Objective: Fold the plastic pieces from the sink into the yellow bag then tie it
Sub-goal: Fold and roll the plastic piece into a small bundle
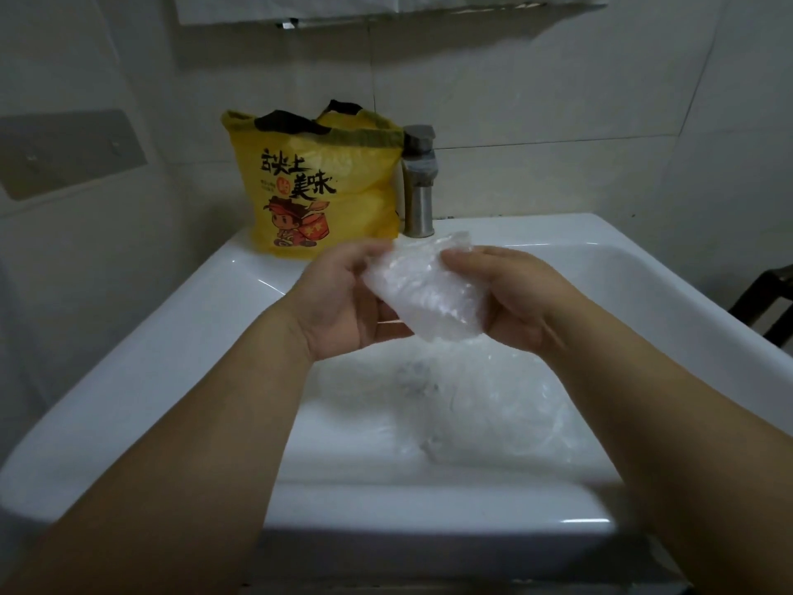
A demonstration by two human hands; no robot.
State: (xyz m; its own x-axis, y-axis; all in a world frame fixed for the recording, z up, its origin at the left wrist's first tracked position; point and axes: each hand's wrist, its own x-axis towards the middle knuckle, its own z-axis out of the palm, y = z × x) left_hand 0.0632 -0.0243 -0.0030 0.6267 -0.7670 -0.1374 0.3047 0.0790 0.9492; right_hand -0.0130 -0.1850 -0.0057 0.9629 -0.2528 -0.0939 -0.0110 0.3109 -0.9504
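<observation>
Mid-task: your left hand and right hand grip a folded bubble-wrap piece over the sink. More clear plastic lies in the basin; yellow bag far left, untied.

A folded clear plastic piece is held above more plastic in the sink; the yellow bag stands upright behind.

Both bare forearms reach forward from the lower corners and draw together, wrists about level. The left hand shows its palm, fingers curled over the left edge of the plastic. The right hand faces it and grips the right edge likewise.
</observation>
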